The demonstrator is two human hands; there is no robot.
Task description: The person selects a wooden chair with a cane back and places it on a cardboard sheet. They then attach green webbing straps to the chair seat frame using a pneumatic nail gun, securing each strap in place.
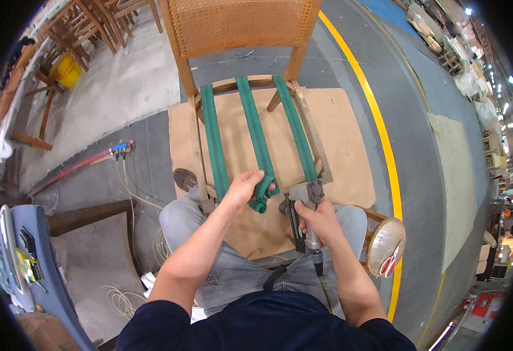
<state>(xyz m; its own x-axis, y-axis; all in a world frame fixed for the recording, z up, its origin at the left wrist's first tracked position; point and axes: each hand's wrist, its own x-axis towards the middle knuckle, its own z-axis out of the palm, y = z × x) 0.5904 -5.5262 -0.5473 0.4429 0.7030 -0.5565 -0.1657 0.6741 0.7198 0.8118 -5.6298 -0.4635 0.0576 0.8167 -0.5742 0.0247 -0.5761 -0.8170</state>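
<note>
A wooden chair frame (pixel 195 137) with a woven cane back (pixel 242 26) stands before me, its seat open. Three green webbing straps run from the back rail toward me: a left strap (pixel 214 140), a middle strap (pixel 253 128) and a right strap (pixel 294 126). My left hand (pixel 245 188) is closed on the near end of the middle strap, which folds and hangs loose below the fingers. In my right hand (pixel 321 221) is a pneumatic staple gun (pixel 304 196), its nose by the near end of the right strap. An air hose hangs from its handle.
Brown cardboard (pixel 350 146) lies under the chair. A round stool (pixel 386 243) at my right carries red-handled scissors (pixel 390 263). Air hose (pixel 129 184) trails over the floor at left from a blue-fitted manifold (pixel 121 150). A blue padded piece (pixel 52 263) stands lower left; wooden chairs (pixel 87 26) fill the far left.
</note>
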